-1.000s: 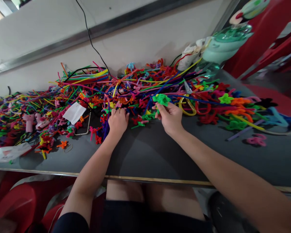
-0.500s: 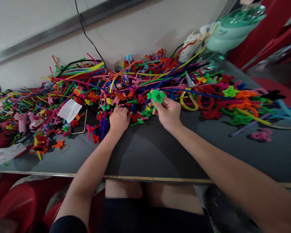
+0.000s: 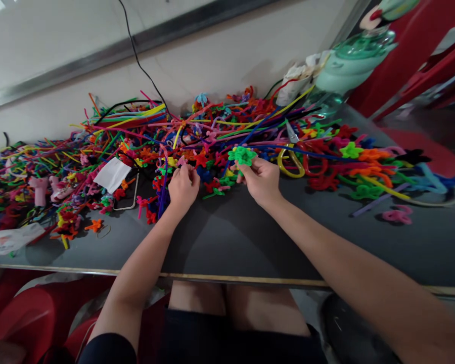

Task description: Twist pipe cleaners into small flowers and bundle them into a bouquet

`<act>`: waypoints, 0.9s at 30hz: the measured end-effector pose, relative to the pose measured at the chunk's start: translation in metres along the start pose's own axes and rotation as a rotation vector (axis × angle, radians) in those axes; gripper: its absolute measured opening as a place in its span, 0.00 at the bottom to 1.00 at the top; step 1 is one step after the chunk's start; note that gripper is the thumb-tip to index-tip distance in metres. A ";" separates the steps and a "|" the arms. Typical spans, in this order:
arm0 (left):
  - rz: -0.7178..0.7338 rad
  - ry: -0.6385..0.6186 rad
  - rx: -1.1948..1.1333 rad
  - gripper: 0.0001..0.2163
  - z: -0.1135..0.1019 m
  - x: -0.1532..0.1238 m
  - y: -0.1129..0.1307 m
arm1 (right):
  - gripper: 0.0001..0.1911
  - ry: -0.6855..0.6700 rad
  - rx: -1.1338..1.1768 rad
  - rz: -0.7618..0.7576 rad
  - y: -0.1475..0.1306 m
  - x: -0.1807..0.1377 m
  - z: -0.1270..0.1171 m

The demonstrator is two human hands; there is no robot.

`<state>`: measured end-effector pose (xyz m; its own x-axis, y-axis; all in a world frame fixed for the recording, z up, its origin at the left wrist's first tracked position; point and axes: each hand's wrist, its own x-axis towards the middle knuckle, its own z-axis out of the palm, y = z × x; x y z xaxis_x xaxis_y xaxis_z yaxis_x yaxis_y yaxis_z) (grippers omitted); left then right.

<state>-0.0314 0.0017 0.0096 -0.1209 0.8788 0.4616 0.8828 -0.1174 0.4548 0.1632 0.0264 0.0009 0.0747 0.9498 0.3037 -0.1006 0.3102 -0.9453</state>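
A green pipe-cleaner flower (image 3: 242, 154) is pinched in the fingers of my right hand (image 3: 263, 180), held just above the dark table (image 3: 227, 237). My left hand (image 3: 183, 185) rests at the near edge of a big heap of coloured pipe cleaners (image 3: 167, 136), its fingertips curled among small twisted pieces; what they pinch is hidden by the fingers. Small red and green twisted pieces lie between my two hands.
Yellow-handled scissors (image 3: 290, 156) lie right of my right hand. A white paper slip (image 3: 112, 174) and pink figures (image 3: 41, 188) lie to the left. A green lamp base (image 3: 345, 65) and red chairs (image 3: 413, 45) stand at the back right. A black cable (image 3: 140, 60) runs up the wall.
My left hand has lifted its fingers slightly and curled them over pieces at the heap's edge. My right hand has stayed put with the green flower.
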 end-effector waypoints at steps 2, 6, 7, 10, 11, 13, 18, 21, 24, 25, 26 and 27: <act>0.059 0.058 -0.152 0.05 0.002 -0.001 -0.003 | 0.18 -0.089 0.030 0.020 -0.001 0.001 0.000; 0.235 0.055 -0.357 0.11 0.005 -0.008 -0.003 | 0.20 -0.419 0.052 0.095 -0.002 -0.002 0.002; 0.278 0.063 -0.369 0.11 0.005 -0.010 -0.003 | 0.20 -0.462 0.052 0.102 -0.002 -0.004 0.003; 0.400 0.074 -0.337 0.10 0.003 -0.014 0.001 | 0.19 -0.485 0.054 0.087 -0.001 -0.008 0.005; 0.435 0.074 -0.318 0.09 0.002 -0.014 0.002 | 0.18 -0.477 0.055 0.075 0.000 -0.009 0.005; 0.477 0.077 -0.286 0.09 0.002 -0.014 0.005 | 0.18 -0.464 0.060 0.055 0.001 -0.009 0.004; 0.434 0.034 -0.287 0.11 0.010 -0.014 0.011 | 0.19 -0.444 0.040 0.017 0.001 -0.008 0.003; 0.348 0.011 -0.314 0.12 0.013 -0.018 0.015 | 0.19 -0.412 0.006 -0.036 0.002 -0.009 0.004; 0.248 -0.014 -0.288 0.12 0.014 -0.022 0.017 | 0.20 -0.351 -0.046 -0.121 0.003 -0.011 0.006; 0.227 -0.027 -0.272 0.11 0.013 -0.023 0.018 | 0.19 -0.335 -0.069 -0.166 0.003 -0.012 0.006; 0.213 -0.044 -0.258 0.11 0.013 -0.024 0.018 | 0.18 -0.330 -0.094 -0.219 0.002 -0.012 0.006; 0.206 -0.066 -0.246 0.11 0.014 -0.025 0.018 | 0.17 -0.336 -0.120 -0.275 0.002 -0.012 0.006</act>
<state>-0.0066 -0.0163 -0.0043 0.0858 0.8520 0.5165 0.7482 -0.3974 0.5312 0.1564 0.0156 -0.0037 -0.2456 0.7995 0.5482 -0.0043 0.5646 -0.8253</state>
